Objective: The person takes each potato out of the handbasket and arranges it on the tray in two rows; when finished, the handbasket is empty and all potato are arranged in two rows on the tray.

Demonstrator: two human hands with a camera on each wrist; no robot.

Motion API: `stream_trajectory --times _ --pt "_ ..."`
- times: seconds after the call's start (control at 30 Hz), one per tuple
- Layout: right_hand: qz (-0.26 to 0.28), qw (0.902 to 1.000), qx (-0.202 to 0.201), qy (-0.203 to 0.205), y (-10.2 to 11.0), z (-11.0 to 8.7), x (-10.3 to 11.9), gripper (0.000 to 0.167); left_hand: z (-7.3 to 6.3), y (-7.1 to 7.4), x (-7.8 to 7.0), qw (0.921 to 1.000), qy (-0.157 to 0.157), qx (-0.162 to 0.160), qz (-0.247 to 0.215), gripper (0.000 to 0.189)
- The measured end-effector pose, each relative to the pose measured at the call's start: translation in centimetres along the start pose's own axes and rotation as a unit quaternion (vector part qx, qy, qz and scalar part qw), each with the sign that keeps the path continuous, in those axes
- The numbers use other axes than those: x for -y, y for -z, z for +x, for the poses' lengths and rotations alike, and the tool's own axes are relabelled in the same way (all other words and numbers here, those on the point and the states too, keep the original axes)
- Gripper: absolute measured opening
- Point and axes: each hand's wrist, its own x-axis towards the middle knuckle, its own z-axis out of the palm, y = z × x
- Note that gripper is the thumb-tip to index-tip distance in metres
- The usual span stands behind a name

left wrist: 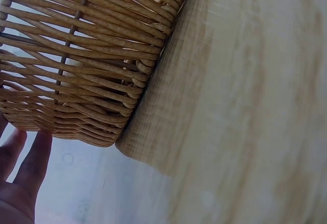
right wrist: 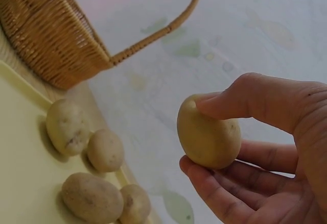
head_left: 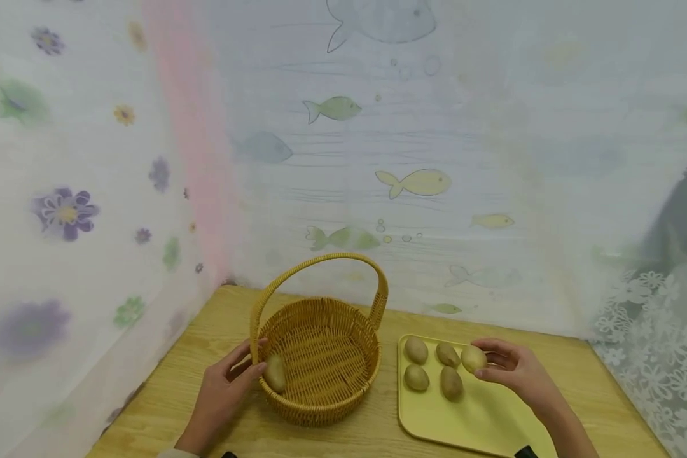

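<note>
My right hand (head_left: 512,367) pinches a potato (right wrist: 209,134) between thumb and fingers, and in the right wrist view it shows raised above the yellow tray (head_left: 435,423). Several other potatoes (head_left: 451,383) lie grouped on the tray's left part. My left hand (head_left: 224,385) grips the wicker basket (head_left: 320,413) at its left rim, beside the foot of the handle. Inside the basket, against that left wall, rests a single potato (head_left: 275,373). The left wrist view shows fingertips (left wrist: 38,152) at the basket's rim and its woven side close up.
Both basket and tray stand on a wood-grain table (head_left: 200,343). The basket's tall arched handle (head_left: 334,256) rises over its opening. Behind the table hangs a pale sheet (head_left: 464,127) printed with fish, and a flowered sheet (head_left: 91,267) borders the left side. White lace (head_left: 658,343) hangs at the right.
</note>
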Motion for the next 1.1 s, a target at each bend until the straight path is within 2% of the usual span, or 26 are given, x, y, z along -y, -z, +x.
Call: stream_trajectory --times 0.27,0.5,0.67,0.97,1.1 --pt "-0.012 0.9998 -0.015 -0.009 0.3 -0.4 -0.1 0.050 0.2 0.1 0.2 0.9999 -0.011 0.010 0.004 0.048" --pt "-0.008 0.9989 -0.022 -0.040 0.7 -1.1 -0.7 0.056 0.0 0.2 0.3 0.9999 -0.006 0.013 0.000 0.051" --pt "-0.002 0.9988 -0.027 -0.040 1.1 -1.3 -1.0 0.054 0.1 0.3 0.1 0.9999 -0.011 0.010 0.003 0.050" --pt "-0.006 0.9968 -0.047 -0.064 1.4 -1.5 -1.7 0.054 0.1 0.2 0.0 0.9993 -0.034 0.016 0.008 0.046" --pt "0.001 0.9960 -0.050 -0.074 1.2 -1.7 -2.6 0.056 0.0 0.2 -0.1 0.9995 -0.025 0.014 0.010 0.046"
